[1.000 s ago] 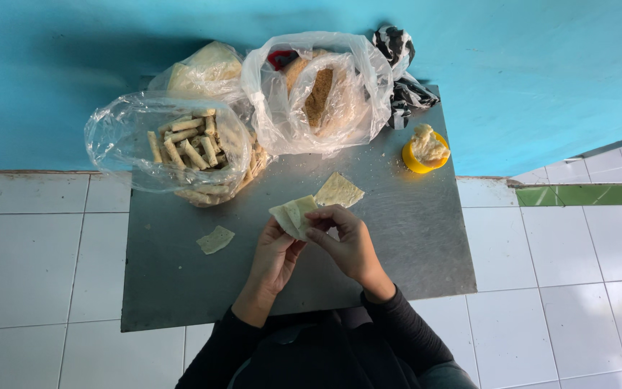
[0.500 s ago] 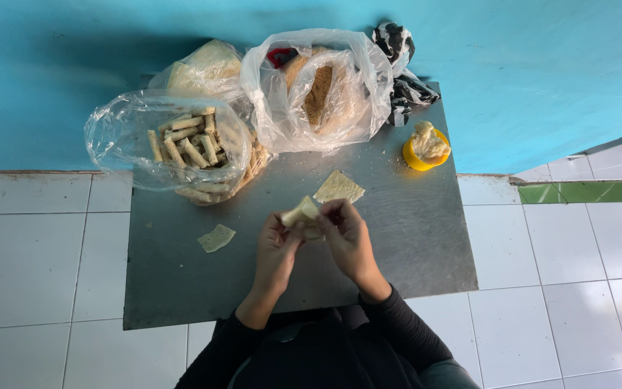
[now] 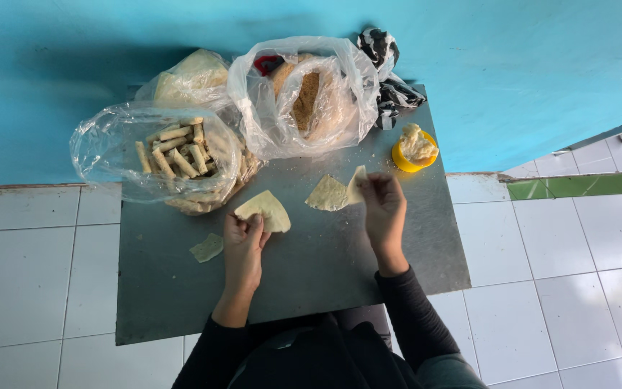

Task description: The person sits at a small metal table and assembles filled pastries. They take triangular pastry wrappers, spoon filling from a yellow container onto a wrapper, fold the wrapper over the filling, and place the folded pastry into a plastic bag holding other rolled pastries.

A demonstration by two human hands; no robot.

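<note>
Pinching thin pale wrappers, left hand (image 3: 245, 238) fingers one (image 3: 266, 210), right hand (image 3: 383, 209) fingers another (image 3: 358, 184)

You had bare grey metal tabletop (image 3: 311, 274) near you; bulging clear plastic bags (image 3: 181, 155) and a small yellow bowl (image 3: 413, 153) blocked the far edge.

On the grey metal counter (image 3: 311, 274), the left hand (image 3: 245, 241) pinches a pale, thin folded wrapper sheet (image 3: 266, 209) at its lower edge. The right hand (image 3: 384, 209) holds up a second pale wrapper sheet (image 3: 358, 184) by one edge, just beside a flat cream wrapper sheet (image 3: 327, 194) lying on the counter. A small torn wrapper scrap (image 3: 206, 248) lies near the left hand. Behind them sit a clear plastic bag of golden rolled sticks (image 3: 174, 155), a clear plastic bag of brown crumbs (image 3: 311, 97), and a clear bag of stacked pale sheets (image 3: 188, 75). A small yellow cup heaped with pale filling (image 3: 414, 149) stands at the far right, near a black-and-white plastic bag (image 3: 386, 72).
</note>
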